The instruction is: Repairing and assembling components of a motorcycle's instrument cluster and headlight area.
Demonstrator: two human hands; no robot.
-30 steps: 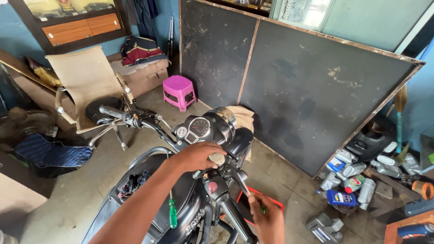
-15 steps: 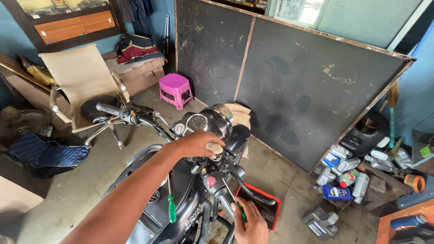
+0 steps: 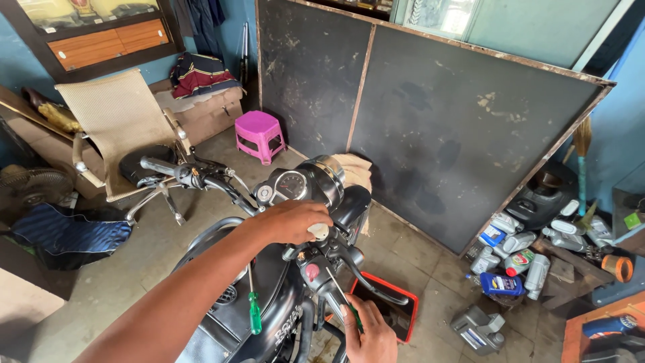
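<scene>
I look down on a black motorcycle [image 3: 269, 302] with a round speedometer [image 3: 290, 184] and a headlamp [image 3: 329, 176]. My left hand [image 3: 289, 222] reaches over the tank and closes on a small white round cap [image 3: 318, 232] at the right side of the handlebar. My right hand [image 3: 368, 334], low in the frame, grips a thin screwdriver [image 3: 339, 289] whose shaft points up toward the handlebar switch block [image 3: 310, 272]. A second green-handled screwdriver [image 3: 254, 314] rests on the tank.
A red-rimmed tray [image 3: 405, 306] lies on the floor right of the bike. Several oil bottles [image 3: 510, 259] stand against large dark boards [image 3: 430, 128]. A pink stool [image 3: 259, 134], a woven chair [image 3: 117, 121] and a fan [image 3: 30, 185] sit to the left.
The view has shifted slightly. My right hand with the screwdriver has moved a little left, closer to the handlebar. My left hand stays on the white cap.
</scene>
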